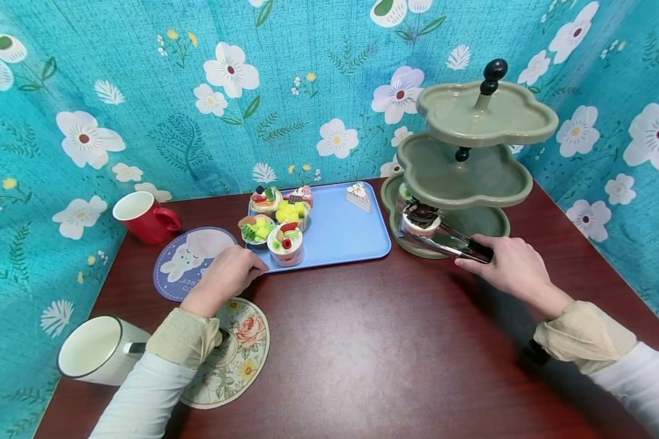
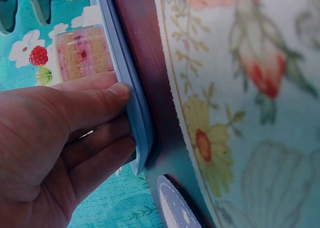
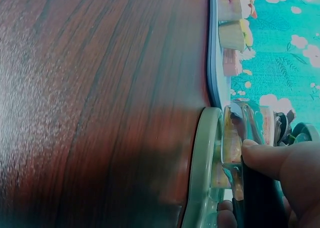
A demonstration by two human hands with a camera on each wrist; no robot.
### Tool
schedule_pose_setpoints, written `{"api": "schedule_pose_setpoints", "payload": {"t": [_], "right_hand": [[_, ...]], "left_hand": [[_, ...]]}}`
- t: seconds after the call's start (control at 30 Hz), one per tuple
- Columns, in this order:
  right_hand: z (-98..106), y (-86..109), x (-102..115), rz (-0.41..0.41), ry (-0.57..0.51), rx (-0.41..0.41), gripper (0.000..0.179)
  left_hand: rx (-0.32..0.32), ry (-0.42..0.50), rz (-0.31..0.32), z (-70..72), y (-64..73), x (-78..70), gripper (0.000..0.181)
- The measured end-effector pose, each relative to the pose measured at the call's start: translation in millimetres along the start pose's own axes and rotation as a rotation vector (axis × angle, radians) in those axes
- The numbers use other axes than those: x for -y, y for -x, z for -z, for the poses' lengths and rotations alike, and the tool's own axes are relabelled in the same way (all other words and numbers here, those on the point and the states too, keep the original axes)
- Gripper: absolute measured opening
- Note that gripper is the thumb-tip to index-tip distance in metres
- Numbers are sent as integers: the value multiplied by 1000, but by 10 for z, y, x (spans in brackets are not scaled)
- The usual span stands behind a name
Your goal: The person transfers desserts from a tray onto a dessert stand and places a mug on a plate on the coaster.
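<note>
My right hand [image 1: 507, 262] grips metal tongs [image 1: 445, 247] with black handles. Their ends are around a dessert cup [image 1: 420, 221] with a dark topping, at the lowest tier [image 1: 475, 222] of a green three-tier stand. Behind that cup, partly hidden, is another cup [image 1: 403, 196] with green on top. With thumb and fingers, my left hand [image 1: 225, 277] pinches the near left rim of a blue tray [image 1: 340, 228]. Just beside those fingers, a fruit-topped dessert cup [image 1: 287, 245] stands on the tray. Several other small cakes crowd the tray's left end; a cake slice [image 1: 358, 196] lies at its far right.
The stand's middle tier [image 1: 472, 174] and top tier [image 1: 505, 116] overhang the held cup. Toward the left are a red mug [image 1: 143, 216], a purple bunny coaster [image 1: 176, 274], a floral round mat [image 1: 247, 360] under my left forearm, and a white mug [image 1: 96, 350].
</note>
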State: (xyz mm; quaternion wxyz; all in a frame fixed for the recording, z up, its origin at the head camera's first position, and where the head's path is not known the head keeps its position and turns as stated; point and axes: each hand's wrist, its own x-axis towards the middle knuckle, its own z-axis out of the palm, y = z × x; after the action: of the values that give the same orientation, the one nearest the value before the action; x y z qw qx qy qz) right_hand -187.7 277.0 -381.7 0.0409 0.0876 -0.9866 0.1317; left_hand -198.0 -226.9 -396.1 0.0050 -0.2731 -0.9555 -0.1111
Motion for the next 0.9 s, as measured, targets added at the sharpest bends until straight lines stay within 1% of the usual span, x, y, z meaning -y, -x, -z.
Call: {"api": "schedule_pose_setpoints", "payload": {"t": [0.33,0.63,0.9], "right_hand": [[-12,0,-73,-6,14,0,65],[-37,-2,-129,-37,8,21,72],[-45,-11,-144,-52,5,41,75]], "left_hand": [[1,3,-1,3,-9,1,12],[5,0,1,8,-7,-6,12],[19,0,19,18,-6,-5,11]]}}
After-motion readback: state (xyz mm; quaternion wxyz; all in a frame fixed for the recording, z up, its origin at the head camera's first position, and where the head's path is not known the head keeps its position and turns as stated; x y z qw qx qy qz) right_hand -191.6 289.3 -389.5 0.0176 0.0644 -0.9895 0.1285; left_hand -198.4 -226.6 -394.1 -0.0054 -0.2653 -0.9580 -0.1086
